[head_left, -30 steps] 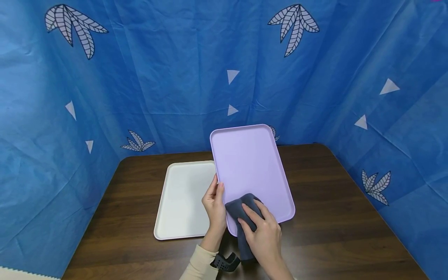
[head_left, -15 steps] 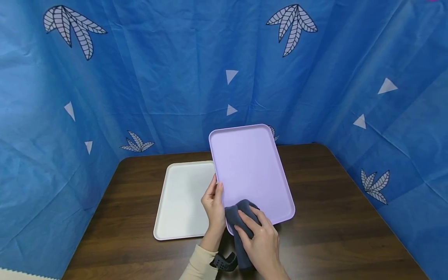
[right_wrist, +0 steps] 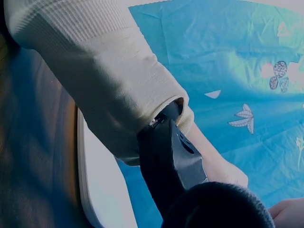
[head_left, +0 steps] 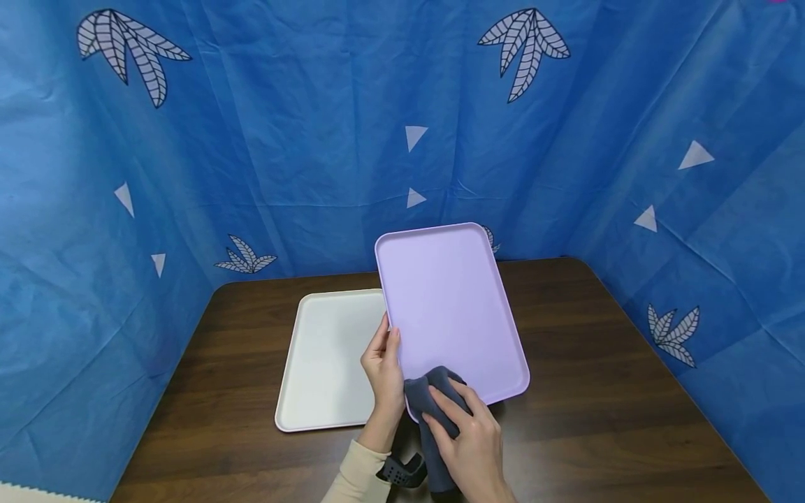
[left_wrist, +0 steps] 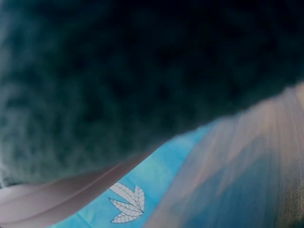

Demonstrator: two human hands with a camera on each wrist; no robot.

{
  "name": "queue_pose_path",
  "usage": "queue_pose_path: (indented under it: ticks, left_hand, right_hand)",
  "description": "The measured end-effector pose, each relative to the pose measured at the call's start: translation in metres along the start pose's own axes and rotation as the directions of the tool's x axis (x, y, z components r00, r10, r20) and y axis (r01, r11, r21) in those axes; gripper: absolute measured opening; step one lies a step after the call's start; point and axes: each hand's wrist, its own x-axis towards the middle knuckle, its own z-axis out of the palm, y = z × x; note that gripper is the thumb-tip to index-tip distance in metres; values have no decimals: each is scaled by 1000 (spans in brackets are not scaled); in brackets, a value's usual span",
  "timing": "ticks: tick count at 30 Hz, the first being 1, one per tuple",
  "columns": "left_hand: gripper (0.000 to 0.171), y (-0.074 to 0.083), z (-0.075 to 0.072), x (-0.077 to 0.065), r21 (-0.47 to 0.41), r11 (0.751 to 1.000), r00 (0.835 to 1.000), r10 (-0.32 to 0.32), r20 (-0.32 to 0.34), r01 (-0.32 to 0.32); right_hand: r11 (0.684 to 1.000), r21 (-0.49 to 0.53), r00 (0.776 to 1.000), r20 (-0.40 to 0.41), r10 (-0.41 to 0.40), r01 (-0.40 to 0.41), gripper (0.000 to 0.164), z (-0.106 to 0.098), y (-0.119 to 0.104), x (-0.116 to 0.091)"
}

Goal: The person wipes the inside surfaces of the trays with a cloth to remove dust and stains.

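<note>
I see the left hand [head_left: 385, 374] gripping the purple tray [head_left: 453, 300], tilted above the tabletop [head_left: 585, 391]. The right hand [head_left: 473, 436] holds a dark cloth [head_left: 420, 398] on its near left corner. The white tray [head_left: 330, 360] lies nearer the tabletop's left edge.

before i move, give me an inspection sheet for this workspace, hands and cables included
surface: dark brown wood-look table
job's things: lilac tray, held tilted over the table; dark grey cloth against its near left corner
clutter: white tray, flat on the table, partly hidden
hands: left hand holds the lilac tray's left edge; right hand holds the cloth
cables: nothing seen
surroundings: blue sheet with leaf and triangle prints
</note>
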Motion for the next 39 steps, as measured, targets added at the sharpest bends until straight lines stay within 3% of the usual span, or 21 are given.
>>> queue_pose_path:
  ticks: [12,34,39]
  left_hand:
    - [42,-2,0,1,-14,1000,1000,11,7,-11]
    - [43,0,-1,3,-25,999,1000,-31,-3,31]
    - [43,-1,-1,4,-15,999,999,-50,-1,50]
  right_hand:
    - [1000,-2,998,-60,0,0,49,-3,16,-1]
    - [979,-62,978,-95,188,-194,42,-30,76,12]
    - [975,-102,976,-117,185,-197,41,-33,82,14]
